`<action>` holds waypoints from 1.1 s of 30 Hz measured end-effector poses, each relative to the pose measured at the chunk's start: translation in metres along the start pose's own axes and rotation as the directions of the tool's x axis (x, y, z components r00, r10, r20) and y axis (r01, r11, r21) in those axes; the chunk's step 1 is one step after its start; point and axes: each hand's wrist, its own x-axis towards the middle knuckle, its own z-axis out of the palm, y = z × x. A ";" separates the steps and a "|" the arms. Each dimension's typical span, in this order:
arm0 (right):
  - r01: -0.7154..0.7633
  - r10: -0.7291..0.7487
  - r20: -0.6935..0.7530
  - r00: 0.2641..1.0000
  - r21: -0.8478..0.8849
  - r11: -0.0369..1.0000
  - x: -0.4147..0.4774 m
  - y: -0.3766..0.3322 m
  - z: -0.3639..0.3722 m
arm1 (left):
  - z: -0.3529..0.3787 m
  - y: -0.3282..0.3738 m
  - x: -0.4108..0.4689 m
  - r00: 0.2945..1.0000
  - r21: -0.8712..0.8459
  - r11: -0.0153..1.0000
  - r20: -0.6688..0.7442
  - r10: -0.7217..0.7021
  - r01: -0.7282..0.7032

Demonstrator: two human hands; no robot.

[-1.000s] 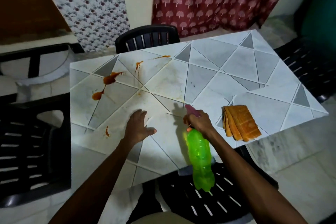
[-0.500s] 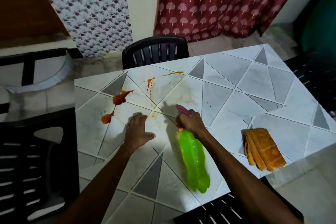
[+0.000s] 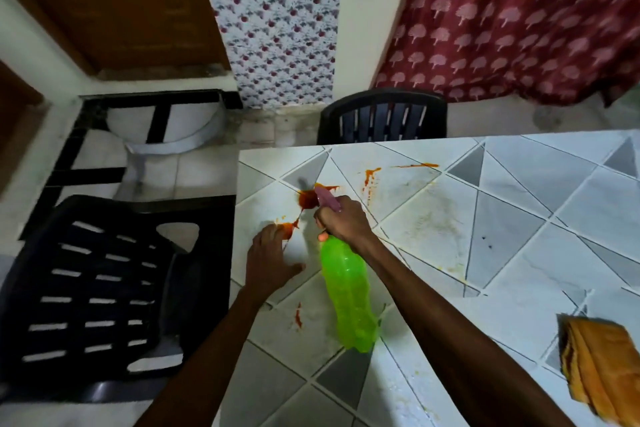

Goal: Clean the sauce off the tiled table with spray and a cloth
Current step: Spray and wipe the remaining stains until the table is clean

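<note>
A: What is seen nearest on the tiled table [image 3: 502, 236]?

B: A folded orange cloth [image 3: 602, 367] is laid at the near right edge, well apart from both hands and touched by neither. Further left, a short red sauce streak [image 3: 298, 317] is seen on a white tile, just beside the base of the green spray bottle [image 3: 348, 291]

A: How is the bottle held?

B: It is gripped at the neck by the right hand [image 3: 343, 218], the fingers curled tightly round it just under the pink spray head [image 3: 325, 198]. The bottle is tilted, base toward the viewer and nozzle pointed away. Whether the trigger is pressed cannot be told

A: And the left hand [image 3: 268, 262]?

B: It is laid flat on the tabletop, fingers straight and slightly spread, the thumb stretched out toward the bottle. Nothing is held. Its fingertips are placed at the edge of a small orange-red blob [image 3: 287, 229]; whether the blob is actually touched cannot be told

A: How does the sauce look beyond that?

B: A larger dark red blotch [image 3: 306, 199] is joined to the small blob by a thin trail, and the nozzle is held right over it. Thinner orange smears [image 3: 370, 177] are scattered further back, toward the far edge

A: What is seen around the table?

B: A black slatted chair [image 3: 97, 288] is set at the left side and another black chair [image 3: 381, 116] at the far side, with a red printed curtain [image 3: 519, 17] hung behind
</note>
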 end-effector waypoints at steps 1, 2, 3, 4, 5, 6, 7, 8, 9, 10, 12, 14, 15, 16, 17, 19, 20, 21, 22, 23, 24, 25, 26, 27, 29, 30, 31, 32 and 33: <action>0.009 -0.009 0.011 1.000 -0.015 1.000 0.001 -0.005 0.007 | 0.001 -0.007 -0.002 1.000 0.005 1.000 0.012 -0.019 0.019; 0.029 -0.028 0.022 0.999 -0.033 0.999 0.002 -0.012 0.016 | 0.001 -0.014 -0.004 0.999 0.011 0.999 0.017 -0.040 0.040; 0.034 -0.033 0.030 0.999 -0.059 0.998 0.002 -0.018 0.022 | 0.001 -0.020 -0.007 0.998 0.016 0.998 0.020 -0.054 0.054; 0.038 -0.035 0.039 0.999 -0.075 0.996 0.003 -0.022 0.026 | 0.001 -0.023 -0.008 0.998 0.019 0.998 0.022 -0.063 0.062; 0.044 -0.039 0.063 0.997 -0.081 0.996 -0.001 -0.026 0.030 | 0.000 -0.027 -0.010 0.998 0.022 0.997 0.016 -0.068 0.068; 0.056 -0.048 0.099 0.994 -0.079 0.995 -0.003 -0.029 0.033 | -0.001 -0.030 -0.011 0.997 0.019 0.997 0.010 -0.076 0.076; 0.079 -0.069 0.129 0.989 -0.074 0.994 -0.007 -0.032 0.035 | -0.003 -0.031 -0.013 0.996 0.013 0.996 0.001 -0.089 0.089; 0.087 -0.076 0.141 0.987 -0.071 0.994 -0.008 -0.031 0.038 | -0.003 -0.031 -0.015 0.995 0.002 0.995 0.002 -0.102 0.102; 0.083 -0.071 0.134 0.988 -0.085 0.993 -0.008 -0.027 0.041 | -0.005 -0.030 -0.017 0.994 -0.009 0.994 0.005 -0.108 0.108; 0.079 -0.068 0.133 0.989 -0.075 0.994 -0.006 -0.023 0.045 | -0.006 -0.029 -0.019 0.994 -0.021 0.993 0.002 -0.113 0.113; 0.065 -0.056 0.125 0.991 -0.069 0.996 0.001 -0.005 0.048 | -0.006 -0.025 -0.020 0.994 -0.044 0.993 -0.011 -0.108 0.107; 0.057 -0.048 0.114 0.992 -0.079 0.995 -0.011 -0.002 0.036 | -0.007 -0.016 -0.018 0.995 -0.067 0.993 -0.003 -0.102 0.102; 0.057 -0.048 0.095 0.994 -0.091 0.994 -0.020 0.000 0.027 | -0.007 -0.007 -0.018 0.996 -0.078 0.993 0.007 -0.093 0.093; 0.033 -0.027 0.061 0.998 -0.088 0.996 -0.025 0.005 0.019 | -0.007 0.001 -0.016 0.997 -0.085 0.994 0.022 -0.074 0.076; -0.002 0.003 0.011 1.000 -0.080 0.997 -0.031 0.014 0.010 | -0.004 0.012 -0.015 0.999 -0.090 0.995 0.034 -0.039 0.042; -0.061 0.057 -0.055 0.997 -0.077 0.995 -0.038 0.036 -0.005 | 0.004 0.032 -0.015 0.997 -0.095 0.995 0.073 0.023 -0.016; -0.081 0.075 -0.086 0.993 -0.070 0.994 -0.043 0.051 -0.016 | 0.011 0.045 -0.015 0.992 -0.102 0.993 0.113 0.064 -0.053; -0.098 0.090 -0.109 0.990 -0.067 0.993 -0.047 0.065 -0.024 | 0.018 0.055 -0.014 0.985 -0.113 0.990 0.144 0.100 -0.084; -0.129 0.120 -0.141 0.983 -0.057 0.990 -0.050 0.084 -0.036 | 0.026 0.070 -0.015 0.974 -0.120 0.985 0.175 0.140 -0.120; -0.159 0.151 -0.162 0.975 -0.043 0.986 -0.056 0.099 -0.047 | 0.033 0.083 -0.015 0.966 -0.120 0.982 0.194 0.169 -0.148; -0.199 0.192 -0.179 0.965 -0.021 0.980 -0.058 0.114 -0.056 | 0.039 0.093 -0.015 0.960 -0.108 0.979 0.204 0.191 -0.172; -0.238 0.235 -0.203 0.951 0.007 0.971 -0.065 0.131 -0.069 | 0.047 0.109 -0.016 0.948 -0.100 0.972 0.220 0.229 -0.212; -0.261 0.262 -0.204 0.943 0.031 0.965 -0.068 0.145 -0.077 | 0.053 0.120 -0.015 0.937 -0.088 0.966 0.235 0.259 -0.244; -0.277 0.282 -0.210 0.936 0.052 0.959 -0.076 0.159 -0.087 | 0.059 0.135 -0.017 0.922 -0.082 0.956 0.255 0.293 -0.281; -0.297 0.306 -0.234 0.923 0.073 0.952 -0.088 0.179 -0.102 | 0.069 0.157 -0.018 0.898 -0.080 0.941 0.282 0.337 -0.328; -0.304 0.320 -0.256 0.912 0.102 0.947 -0.096 0.192 -0.112 | 0.074 0.172 -0.020 0.883 -0.072 0.933 0.304 0.357 -0.353; -0.305 0.331 -0.261 0.907 0.136 0.943 -0.103 0.200 -0.120 | 0.078 0.183 -0.022 0.875 -0.058 0.925 0.308 0.374 -0.376; -0.298 0.340 -0.272 0.900 0.186 0.936 -0.114 0.216 -0.135 | 0.086 0.203 -0.027 0.860 -0.045 0.914 0.324 0.395 -0.403; -0.275 0.323 -0.273 0.906 0.202 0.940 -0.118 0.217 -0.137 | 0.087 0.205 -0.026 0.863 -0.041 0.916 0.320 0.390 -0.398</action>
